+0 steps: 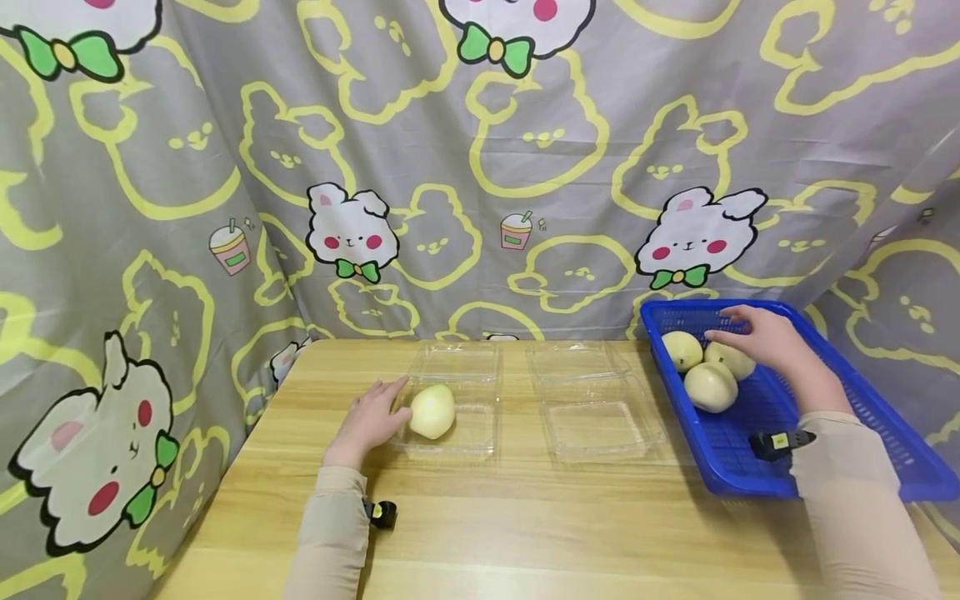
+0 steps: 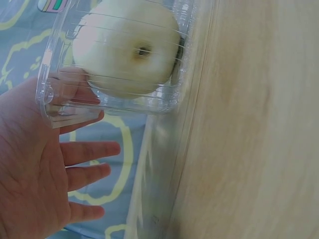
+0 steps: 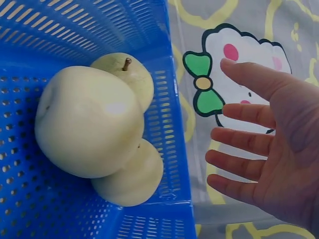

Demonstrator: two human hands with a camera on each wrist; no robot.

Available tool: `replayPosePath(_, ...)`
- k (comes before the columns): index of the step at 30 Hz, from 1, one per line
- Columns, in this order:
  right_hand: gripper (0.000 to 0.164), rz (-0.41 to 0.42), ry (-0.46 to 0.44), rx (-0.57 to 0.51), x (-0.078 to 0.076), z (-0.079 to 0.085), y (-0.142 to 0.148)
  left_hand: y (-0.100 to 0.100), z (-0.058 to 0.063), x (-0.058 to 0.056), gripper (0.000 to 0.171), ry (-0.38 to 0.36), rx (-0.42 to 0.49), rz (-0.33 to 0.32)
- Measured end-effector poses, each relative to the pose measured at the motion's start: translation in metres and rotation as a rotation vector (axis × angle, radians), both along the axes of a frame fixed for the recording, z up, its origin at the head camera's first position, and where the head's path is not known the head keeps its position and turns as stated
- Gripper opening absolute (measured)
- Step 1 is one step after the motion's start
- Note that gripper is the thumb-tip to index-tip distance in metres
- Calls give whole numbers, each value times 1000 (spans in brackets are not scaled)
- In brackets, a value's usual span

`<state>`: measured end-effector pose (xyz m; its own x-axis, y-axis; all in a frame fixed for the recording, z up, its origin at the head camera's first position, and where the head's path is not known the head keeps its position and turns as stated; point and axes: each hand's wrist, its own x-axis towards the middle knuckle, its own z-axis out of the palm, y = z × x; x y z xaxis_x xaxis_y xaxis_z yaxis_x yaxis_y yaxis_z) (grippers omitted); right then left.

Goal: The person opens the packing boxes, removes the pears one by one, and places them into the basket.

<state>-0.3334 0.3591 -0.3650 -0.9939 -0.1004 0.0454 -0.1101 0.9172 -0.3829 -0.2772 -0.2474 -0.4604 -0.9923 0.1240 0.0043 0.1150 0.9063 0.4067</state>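
A pale yellow pear point(image 1: 432, 412) sits in the left clear plastic box point(image 1: 477, 429). At that box's left side is my left hand point(image 1: 369, 419), thumb close to the pear; in the left wrist view its fingers are straight and spread, with the thumb seen through the clear wall. My right hand point(image 1: 768, 337) hovers over the far part of a blue basket point(image 1: 701, 462), fingers extended and holding nothing. Three pale pears, one of them the front pear point(image 1: 711, 387), lie bunched in the basket's far left corner, just left of that hand. A stem shows on the rear pear point(image 3: 127, 69) in the right wrist view.
Right of the first box stands a second clear plastic box point(image 1: 596, 429), its lid point(image 1: 577, 361) folded back. Both boxes and the basket rest on a wooden table point(image 1: 525, 533). A patterned grey curtain point(image 1: 435, 150) hangs behind the table and along both sides.
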Motion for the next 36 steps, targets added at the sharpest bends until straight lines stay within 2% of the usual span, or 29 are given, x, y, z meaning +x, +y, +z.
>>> replayPosePath(4,91,-9,3,5,1,5,0,0,-1,0,63,4,12,-3)
replayPosePath(15,92,-30,111,95,10,12,-7,0,-1,-3,63,10,0,-3)
replayPosePath(20,93,-18,117,109,17,22,-20,0,-1,-2,62,9,2,1)
replayPosePath(36,89,68,224,130,44,46,-78,1,1,-1,63,5,0,0)
